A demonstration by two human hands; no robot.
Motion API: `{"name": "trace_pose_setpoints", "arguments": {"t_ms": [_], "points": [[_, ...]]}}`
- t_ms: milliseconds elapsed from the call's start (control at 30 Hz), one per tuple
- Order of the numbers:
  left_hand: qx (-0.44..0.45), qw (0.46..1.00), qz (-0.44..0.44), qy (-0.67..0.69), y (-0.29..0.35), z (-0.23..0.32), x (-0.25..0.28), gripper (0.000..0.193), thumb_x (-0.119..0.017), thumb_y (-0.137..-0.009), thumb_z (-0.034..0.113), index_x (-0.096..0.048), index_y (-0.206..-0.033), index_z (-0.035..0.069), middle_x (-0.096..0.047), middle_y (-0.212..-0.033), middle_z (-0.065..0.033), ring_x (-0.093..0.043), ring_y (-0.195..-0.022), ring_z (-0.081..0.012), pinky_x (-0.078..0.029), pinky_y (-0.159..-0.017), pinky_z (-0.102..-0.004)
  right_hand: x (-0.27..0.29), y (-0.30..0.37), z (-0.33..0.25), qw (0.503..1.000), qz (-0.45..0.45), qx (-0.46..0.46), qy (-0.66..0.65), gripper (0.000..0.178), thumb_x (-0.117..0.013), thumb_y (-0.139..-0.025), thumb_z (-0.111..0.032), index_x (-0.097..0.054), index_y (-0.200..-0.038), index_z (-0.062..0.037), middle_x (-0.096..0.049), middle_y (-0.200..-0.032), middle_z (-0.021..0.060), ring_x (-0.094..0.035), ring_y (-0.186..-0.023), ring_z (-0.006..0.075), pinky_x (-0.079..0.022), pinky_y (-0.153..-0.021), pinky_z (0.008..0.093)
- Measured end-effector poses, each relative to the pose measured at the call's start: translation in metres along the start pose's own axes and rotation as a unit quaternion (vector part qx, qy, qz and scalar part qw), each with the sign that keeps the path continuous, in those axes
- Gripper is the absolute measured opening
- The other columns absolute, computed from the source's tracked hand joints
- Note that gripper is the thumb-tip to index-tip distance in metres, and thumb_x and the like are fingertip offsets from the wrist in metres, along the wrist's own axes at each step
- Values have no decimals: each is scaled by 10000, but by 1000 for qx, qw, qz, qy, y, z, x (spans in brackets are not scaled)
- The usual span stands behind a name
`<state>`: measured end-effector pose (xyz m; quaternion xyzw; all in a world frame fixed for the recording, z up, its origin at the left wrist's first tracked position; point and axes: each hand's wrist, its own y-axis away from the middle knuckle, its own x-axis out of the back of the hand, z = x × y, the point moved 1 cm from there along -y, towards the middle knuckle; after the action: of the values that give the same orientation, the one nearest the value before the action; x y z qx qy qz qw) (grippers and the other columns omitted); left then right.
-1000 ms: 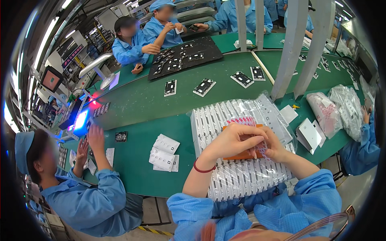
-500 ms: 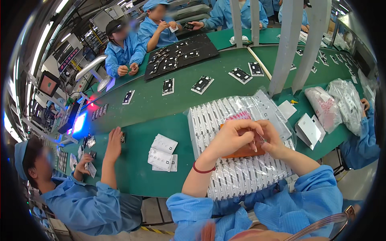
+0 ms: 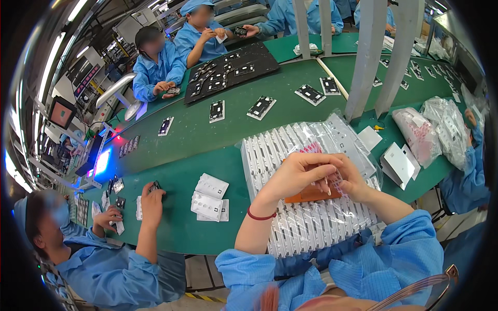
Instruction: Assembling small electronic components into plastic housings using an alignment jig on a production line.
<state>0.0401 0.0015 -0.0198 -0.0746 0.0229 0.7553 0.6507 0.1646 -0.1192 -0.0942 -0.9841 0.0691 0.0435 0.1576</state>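
Both my hands meet over a large tray of white slotted parts (image 3: 316,230), partly covered by clear plastic. My left hand (image 3: 296,179), with a red band at the wrist, has its thumb and fingers closed on a thin, pink-marked clear sheet (image 3: 336,180). My right hand (image 3: 354,181) pinches the same sheet from the other side. A small white piece shows at the left fingertips; its kind cannot be made out. Beneath the hands lies a flat orange object (image 3: 303,196), mostly hidden. Beyond the fingers, more pink-patterned sheet (image 3: 310,148) shows.
White flat plates (image 3: 207,205) lie stacked left of the tray. Black-and-white device parts (image 3: 261,108) sit along the green belt (image 3: 192,129). Metal posts (image 3: 365,62) rise behind the tray. Plastic bags (image 3: 423,135) and a folded white card (image 3: 398,166) lie right. A co-worker's hand (image 3: 152,202) is at left.
My fingers have shifted slightly, and more of the pink-marked sheet shows between my hands. The left co-worker's hand has lowered and holds a dark part. A co-worker across the belt now holds a part.
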Motion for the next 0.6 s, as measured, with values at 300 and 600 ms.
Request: {"name": "trace_pose_setpoints", "arguments": {"t_ms": [300,600], "points": [[30,997,64,8,3,-2,2,261,-481,-797,-8,-585,-1037,-4,-582,-735,-30,-566,-585,-64,-474,-568,-197,6,1,-8,970,94,10,222,684,-702,-688,-329,-342,-1198,-50,-436,-1116,80,-457,-990,170,-361,-835,297],[-6,995,98,-29,1,-5,-4,610,-468,-784,-17,-307,-1355,123,-487,-738,31,-492,-611,-19,-403,-491,-158,7,0,-6,974,165,144,63,705,-684,-703,-233,-272,-1248,-61,-455,-1139,101,-443,-1059,197,-342,-893,320]]}}
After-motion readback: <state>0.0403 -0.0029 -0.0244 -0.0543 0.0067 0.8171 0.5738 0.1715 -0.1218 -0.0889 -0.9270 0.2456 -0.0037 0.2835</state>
